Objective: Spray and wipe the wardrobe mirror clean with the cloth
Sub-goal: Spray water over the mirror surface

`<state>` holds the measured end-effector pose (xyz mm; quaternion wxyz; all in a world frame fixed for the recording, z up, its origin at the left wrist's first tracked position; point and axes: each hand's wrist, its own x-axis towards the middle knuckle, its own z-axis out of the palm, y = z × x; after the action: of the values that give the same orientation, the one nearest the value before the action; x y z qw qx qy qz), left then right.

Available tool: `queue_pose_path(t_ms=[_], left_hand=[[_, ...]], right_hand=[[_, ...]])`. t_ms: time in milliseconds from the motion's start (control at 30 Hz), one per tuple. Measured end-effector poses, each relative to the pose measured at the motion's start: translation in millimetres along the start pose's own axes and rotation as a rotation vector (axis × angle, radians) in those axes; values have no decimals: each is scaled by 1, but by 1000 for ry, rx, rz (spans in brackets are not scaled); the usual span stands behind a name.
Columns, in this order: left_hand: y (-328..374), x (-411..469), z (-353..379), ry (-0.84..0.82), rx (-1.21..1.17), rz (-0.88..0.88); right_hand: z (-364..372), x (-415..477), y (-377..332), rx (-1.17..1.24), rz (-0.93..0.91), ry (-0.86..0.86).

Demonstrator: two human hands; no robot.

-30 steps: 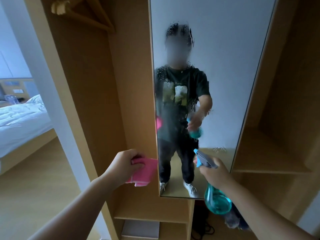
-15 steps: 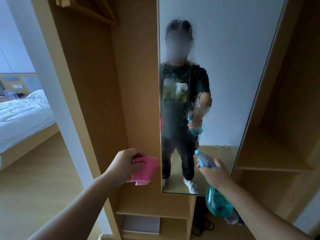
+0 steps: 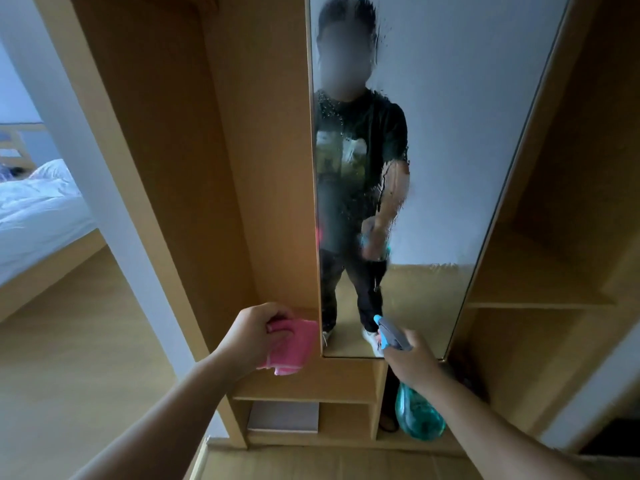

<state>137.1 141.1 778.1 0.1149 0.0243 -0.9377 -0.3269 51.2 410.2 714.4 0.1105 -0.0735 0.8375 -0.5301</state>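
Pink cloth (image 3: 292, 346) sat bunched in the person's left hand (image 3: 251, 332), just left of the wardrobe mirror (image 3: 450, 168). Their right hand (image 3: 410, 358) gripped a teal spray bottle (image 3: 417, 415), nozzle aimed at the droplet-streaked glass.

You have nothing legible in view. The shirt print (image 3: 341, 157) reflected in the mirror (image 3: 450, 133), at 12 o'clock, is only a pale, yellowish patch smeared by droplets, with no letters to make out. Neither the spray bottle (image 3: 419, 419) at 5 o'clock nor the cloth (image 3: 292, 346) at 6 o'clock shows readable marking
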Motion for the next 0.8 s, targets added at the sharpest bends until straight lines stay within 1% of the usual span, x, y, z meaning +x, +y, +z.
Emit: queue_pose_path(t_ms=[167, 433, 567, 700, 800], left_hand=[[-10, -8, 14, -20, -51, -86], [-20, -16, 33, -12, -110, -137], [-22, -18, 40, -19, -129, -150], [-20, -17, 45, -23, -135, -151], [-17, -16, 48, -20, -138, -158]], right_hand=[[9, -3, 13, -15, 13, -29], [13, -6, 24, -52, 85, -11], [13, -7, 30, -31, 84, 21], [12, -8, 37, -20, 152, 65], [7, -6, 43, -8, 131, 97]])
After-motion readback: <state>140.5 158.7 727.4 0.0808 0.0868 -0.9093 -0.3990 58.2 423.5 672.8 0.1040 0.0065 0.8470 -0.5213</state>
